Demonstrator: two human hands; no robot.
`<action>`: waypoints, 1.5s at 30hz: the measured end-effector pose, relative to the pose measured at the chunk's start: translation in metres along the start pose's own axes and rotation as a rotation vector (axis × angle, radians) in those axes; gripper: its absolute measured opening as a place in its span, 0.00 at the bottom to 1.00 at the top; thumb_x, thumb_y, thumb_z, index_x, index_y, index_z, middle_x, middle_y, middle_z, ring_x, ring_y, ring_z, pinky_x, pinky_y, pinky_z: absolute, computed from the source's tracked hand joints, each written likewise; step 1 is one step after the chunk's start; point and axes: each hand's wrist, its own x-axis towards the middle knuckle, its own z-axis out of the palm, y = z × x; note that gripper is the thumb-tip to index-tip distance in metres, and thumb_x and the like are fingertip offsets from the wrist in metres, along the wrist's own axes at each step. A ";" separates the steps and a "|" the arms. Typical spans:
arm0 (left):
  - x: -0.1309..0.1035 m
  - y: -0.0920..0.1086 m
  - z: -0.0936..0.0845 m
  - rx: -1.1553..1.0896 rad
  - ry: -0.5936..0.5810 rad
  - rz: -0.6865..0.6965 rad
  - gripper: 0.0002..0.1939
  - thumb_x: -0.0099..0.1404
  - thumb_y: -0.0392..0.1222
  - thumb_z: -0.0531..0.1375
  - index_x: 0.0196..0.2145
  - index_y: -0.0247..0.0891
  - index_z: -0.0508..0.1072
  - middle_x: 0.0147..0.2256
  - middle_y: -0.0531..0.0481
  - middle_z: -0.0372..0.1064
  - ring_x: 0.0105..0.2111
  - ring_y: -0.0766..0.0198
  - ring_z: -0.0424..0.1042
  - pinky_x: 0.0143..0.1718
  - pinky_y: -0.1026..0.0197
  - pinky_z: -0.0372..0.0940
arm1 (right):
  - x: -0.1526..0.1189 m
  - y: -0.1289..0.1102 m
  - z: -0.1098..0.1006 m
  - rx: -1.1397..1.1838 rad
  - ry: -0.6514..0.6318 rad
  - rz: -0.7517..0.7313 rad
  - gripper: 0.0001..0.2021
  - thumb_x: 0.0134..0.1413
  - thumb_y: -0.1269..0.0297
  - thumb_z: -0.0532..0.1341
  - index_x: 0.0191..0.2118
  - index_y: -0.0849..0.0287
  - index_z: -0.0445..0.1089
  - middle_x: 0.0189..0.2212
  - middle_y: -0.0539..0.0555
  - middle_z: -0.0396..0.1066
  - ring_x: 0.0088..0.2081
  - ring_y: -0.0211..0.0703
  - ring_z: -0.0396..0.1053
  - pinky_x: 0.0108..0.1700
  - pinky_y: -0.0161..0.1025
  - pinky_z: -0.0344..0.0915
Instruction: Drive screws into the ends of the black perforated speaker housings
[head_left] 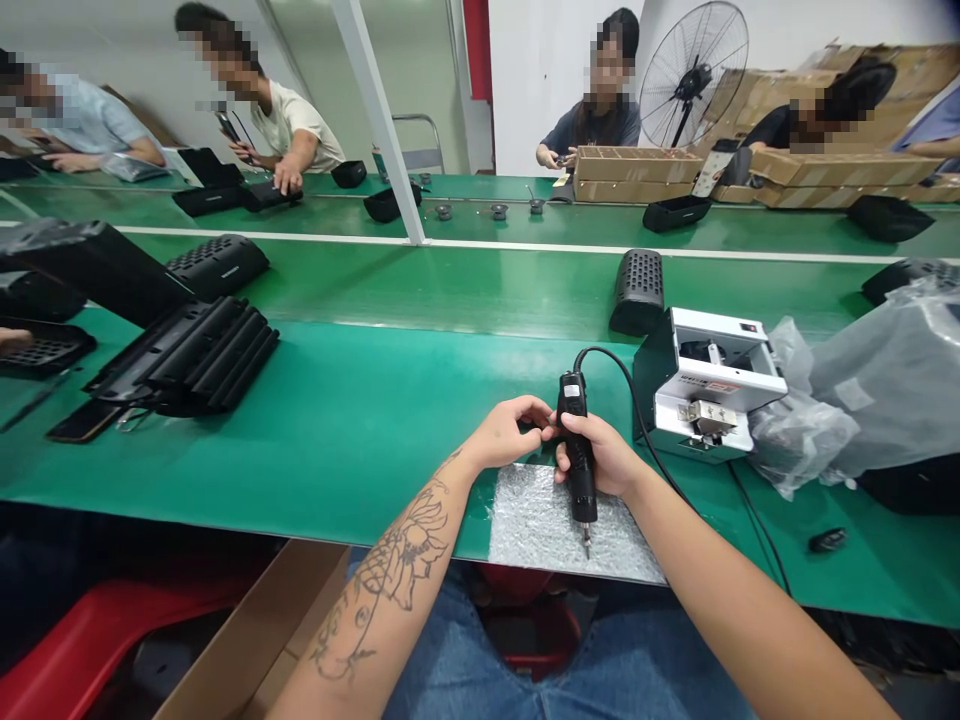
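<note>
My right hand (609, 455) is wrapped round a black electric screwdriver (577, 450), its bit pointing down towards me above a silvery foam sheet (525, 515). A cable leaves the screwdriver's top and loops to the right. My left hand (514, 430) is beside the screwdriver's upper body, fingers curled together. Its fingertips are partly hidden behind the tool, so I cannot make out what they hold, if anything. Just right of my right hand stands a white and black screw feeder (712, 385).
Clear plastic bags (885, 370) lie right of the feeder, near a small black object (827, 541). A black perforated speaker housing (637, 290) sits behind. Stacked black housings (195, 350) are at left. Several people work across the green bench (360, 430), beyond a white post (382, 120).
</note>
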 end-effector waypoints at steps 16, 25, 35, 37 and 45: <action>-0.001 0.002 0.001 0.030 0.002 0.035 0.15 0.58 0.32 0.63 0.44 0.36 0.78 0.40 0.49 0.81 0.41 0.61 0.79 0.49 0.60 0.73 | 0.000 0.000 -0.002 -0.002 -0.011 0.034 0.15 0.71 0.55 0.64 0.53 0.63 0.71 0.41 0.53 0.74 0.31 0.34 0.70 0.34 0.34 0.74; 0.000 -0.001 0.001 0.041 0.003 0.036 0.15 0.59 0.34 0.64 0.45 0.36 0.79 0.41 0.48 0.81 0.42 0.60 0.79 0.48 0.59 0.73 | 0.000 0.000 -0.003 -0.001 0.009 0.038 0.16 0.71 0.56 0.64 0.55 0.62 0.69 0.42 0.53 0.74 0.30 0.33 0.69 0.32 0.34 0.74; 0.001 -0.004 0.000 0.023 0.002 0.028 0.14 0.59 0.34 0.65 0.45 0.35 0.79 0.41 0.47 0.81 0.41 0.61 0.79 0.48 0.60 0.73 | 0.001 0.000 -0.004 0.002 0.008 0.035 0.16 0.71 0.56 0.64 0.56 0.62 0.69 0.43 0.54 0.73 0.31 0.33 0.70 0.33 0.34 0.74; 0.001 -0.004 0.000 0.020 0.004 0.027 0.14 0.59 0.34 0.65 0.45 0.35 0.79 0.41 0.47 0.81 0.41 0.61 0.79 0.48 0.60 0.73 | 0.002 0.000 -0.004 0.004 0.005 0.035 0.16 0.71 0.56 0.64 0.56 0.62 0.70 0.43 0.54 0.74 0.31 0.33 0.70 0.33 0.34 0.74; 0.002 -0.004 0.001 0.006 0.008 0.021 0.15 0.59 0.32 0.64 0.45 0.35 0.79 0.41 0.47 0.82 0.41 0.61 0.80 0.48 0.60 0.74 | 0.001 0.001 -0.006 0.005 -0.007 0.019 0.17 0.71 0.56 0.64 0.56 0.62 0.69 0.42 0.54 0.73 0.30 0.33 0.69 0.32 0.34 0.74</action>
